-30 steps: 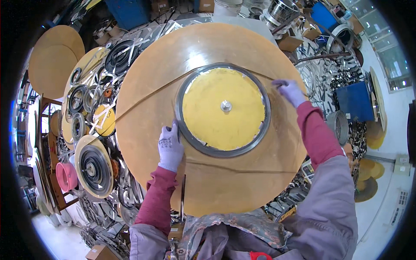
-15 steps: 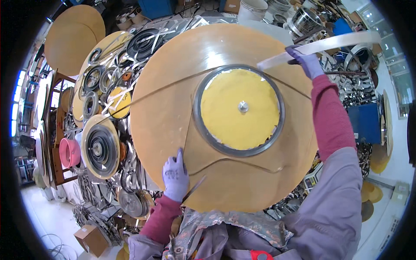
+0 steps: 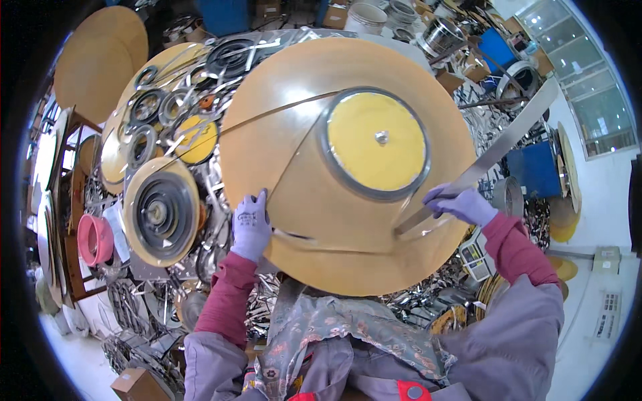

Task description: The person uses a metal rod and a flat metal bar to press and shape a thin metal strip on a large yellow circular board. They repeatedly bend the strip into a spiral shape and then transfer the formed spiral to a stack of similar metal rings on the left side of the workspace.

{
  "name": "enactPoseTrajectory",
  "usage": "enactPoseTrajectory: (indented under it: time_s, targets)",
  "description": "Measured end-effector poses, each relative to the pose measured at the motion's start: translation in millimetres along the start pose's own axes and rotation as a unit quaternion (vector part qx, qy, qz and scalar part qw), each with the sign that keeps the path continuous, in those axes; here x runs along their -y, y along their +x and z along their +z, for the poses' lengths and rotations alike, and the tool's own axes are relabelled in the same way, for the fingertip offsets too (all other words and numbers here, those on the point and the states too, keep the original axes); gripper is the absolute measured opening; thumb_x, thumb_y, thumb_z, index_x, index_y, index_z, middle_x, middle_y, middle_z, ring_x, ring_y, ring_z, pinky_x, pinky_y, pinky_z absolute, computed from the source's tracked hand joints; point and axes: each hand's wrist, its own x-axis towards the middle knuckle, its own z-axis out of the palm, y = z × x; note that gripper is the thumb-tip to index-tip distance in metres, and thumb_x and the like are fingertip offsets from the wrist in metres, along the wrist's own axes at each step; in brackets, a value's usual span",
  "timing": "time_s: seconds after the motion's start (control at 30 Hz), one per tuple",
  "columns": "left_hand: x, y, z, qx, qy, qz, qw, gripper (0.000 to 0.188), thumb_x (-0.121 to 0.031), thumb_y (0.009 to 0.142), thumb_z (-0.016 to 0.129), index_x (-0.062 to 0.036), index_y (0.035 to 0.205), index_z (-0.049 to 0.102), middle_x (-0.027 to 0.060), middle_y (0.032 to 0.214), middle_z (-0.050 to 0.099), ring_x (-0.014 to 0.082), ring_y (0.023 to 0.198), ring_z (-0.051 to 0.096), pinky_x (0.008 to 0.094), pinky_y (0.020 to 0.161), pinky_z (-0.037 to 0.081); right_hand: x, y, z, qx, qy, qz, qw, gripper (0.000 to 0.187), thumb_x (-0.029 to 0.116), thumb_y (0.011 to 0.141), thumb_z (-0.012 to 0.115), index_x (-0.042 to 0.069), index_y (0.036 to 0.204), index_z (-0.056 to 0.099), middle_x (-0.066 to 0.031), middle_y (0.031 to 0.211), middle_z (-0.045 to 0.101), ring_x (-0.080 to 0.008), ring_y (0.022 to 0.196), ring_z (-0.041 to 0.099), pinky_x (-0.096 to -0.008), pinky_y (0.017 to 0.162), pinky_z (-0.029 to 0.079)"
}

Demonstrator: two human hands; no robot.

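A big round tan board (image 3: 361, 271) fills the middle. On it lies a grey ring (image 3: 334, 164) around a yellow disc (image 3: 374, 140) with a small metal knob (image 3: 381, 137) at its centre. My right hand (image 3: 461, 204), in a lavender glove, grips a long flat pale metal strip (image 3: 505, 140). Its lower end is by the board's near right part; the rest slants up past the board's edge. My gloved left hand (image 3: 252, 227) is at the board's left edge, fingers closed on a thin dark strip (image 3: 294, 236). More of this thin strip crosses the board toward the ring.
Coiled rings and metal strips crowd the table on the left, beside a round board with a dark coil (image 3: 157, 210). A pink basin (image 3: 95, 239) stands farther left. Metal scraps and a small device with a display (image 3: 476, 257) are at the right. White buckets (image 3: 366, 19) stand behind.
My right hand has come down from the far right to the near right of the board, bringing the pale strip along. My left hand has shifted up and left. The whole view has shifted too.
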Motion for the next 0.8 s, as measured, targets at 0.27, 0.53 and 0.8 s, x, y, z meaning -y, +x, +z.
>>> enactPoseTrajectory:
  time_s: [0.27, 0.53, 0.8]
  targets:
    - [36, -44, -10, 0.025, -0.112, 0.026, 0.993, 0.053, -0.004, 0.073, 0.056, -0.0023, 0.125, 0.047, 0.0189, 0.096, 0.053, 0.0358, 0.089, 0.055, 0.0433, 0.076, 0.046, 110, 87, 81, 0.083, -0.143, -0.18, 0.97, 0.018, 0.009, 0.077, 0.069, 0.007, 0.095, 0.071, -0.0039, 0.087, 0.069, -0.0106, 0.077, 0.061, -0.0241, 0.075, 0.049]
    - [13, -12, 1, 0.027, -0.052, -0.005, 0.998, 0.049, -0.008, 0.075, 0.058, -0.0041, 0.122, 0.046, 0.0175, 0.095, 0.056, 0.034, 0.088, 0.057, 0.0426, 0.079, 0.046, 167, 230, 21, 0.108, -0.051, -0.217, 0.969, 0.018, 0.009, 0.071, 0.075, 0.003, 0.088, 0.07, -0.0044, 0.081, 0.068, -0.0104, 0.075, 0.062, -0.0247, 0.069, 0.051]
    - [-10, 66, 4, -0.095, -0.069, -0.075, 0.99, 0.046, -0.034, 0.081, 0.061, -0.0058, 0.116, 0.053, 0.0187, 0.097, 0.056, 0.0355, 0.092, 0.055, 0.0447, 0.079, 0.044, 199, 239, -20, -0.131, -0.151, -0.219, 0.955, 0.024, 0.019, 0.08, 0.07, 0.003, 0.097, 0.068, -0.0038, 0.081, 0.067, -0.0093, 0.071, 0.06, -0.0238, 0.064, 0.048]
